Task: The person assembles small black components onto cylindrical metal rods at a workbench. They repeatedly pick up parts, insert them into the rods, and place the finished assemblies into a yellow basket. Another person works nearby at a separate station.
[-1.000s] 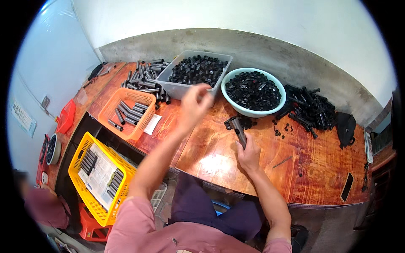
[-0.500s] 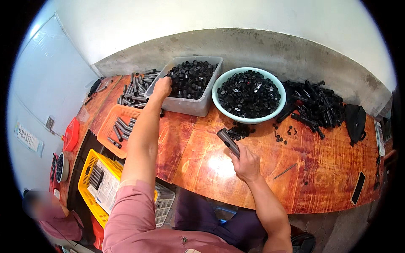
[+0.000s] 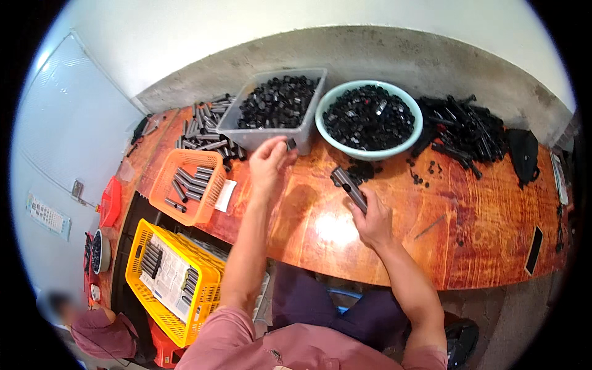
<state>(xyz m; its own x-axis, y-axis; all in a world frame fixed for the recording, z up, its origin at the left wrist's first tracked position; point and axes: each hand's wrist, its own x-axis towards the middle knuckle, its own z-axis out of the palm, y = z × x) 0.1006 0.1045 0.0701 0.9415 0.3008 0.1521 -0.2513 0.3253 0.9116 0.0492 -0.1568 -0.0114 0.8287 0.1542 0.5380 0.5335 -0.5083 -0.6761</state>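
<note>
My left hand pinches a small black plastic piece in front of the grey plastic bin, which is heaped with similar black pieces. Over the table, my right hand is wrapped round a dark grey tube. Its upper end points up and left, with an opening in its side. Behind the tube stands a pale green basin full of small black parts. Loose black parts lie at the foot of the basin.
Grey tubes lie in an orange basket and in a pile behind it. A yellow crate holds more tubes on paper. Black assemblies are heaped at back right. A thin rod and a phone lie rightward. A person sits far left.
My left hand has come out of the grey bin toward me with a small black piece. The right hand still holds the tube, and the whole view has shifted slightly.
</note>
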